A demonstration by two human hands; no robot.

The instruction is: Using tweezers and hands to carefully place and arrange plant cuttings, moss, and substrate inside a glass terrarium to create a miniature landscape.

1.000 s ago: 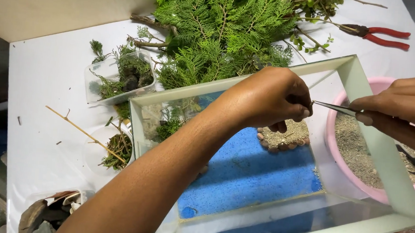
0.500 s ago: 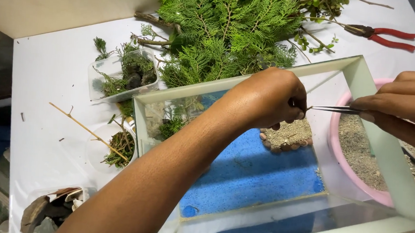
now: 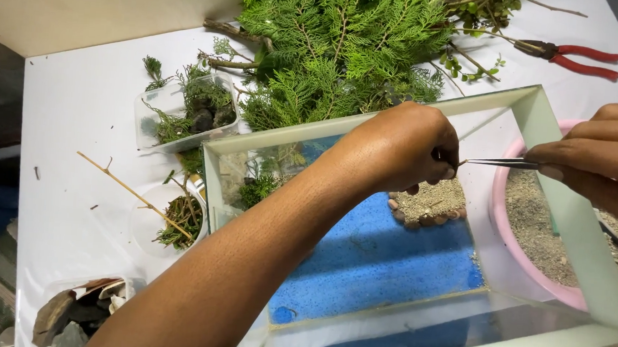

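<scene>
A glass tank (image 3: 369,127) stands on the white table, with blue sand on its floor and a small patch of pale sand edged by pebbles (image 3: 430,202) at the back. My left hand (image 3: 403,147) is curled above that patch, fingers pinched on something too small to make out. My right hand (image 3: 599,159) grips metal tweezers (image 3: 499,162) whose tip meets the left fingertips. A pink bowl of sand (image 3: 534,230) sits just right of the tank, under my right hand.
A heap of green conifer sprigs (image 3: 338,39) lies behind the tank. Red-handled pliers (image 3: 570,57) are at the back right. Clear tubs of moss and twigs (image 3: 187,112) and a tub of stones (image 3: 82,310) stand at the left, near a thin stick (image 3: 132,195).
The view has shifted slightly. My left hand has drifted a little right and lower over the pale sand patch, and the tweezers' tip now meets its fingertips.
</scene>
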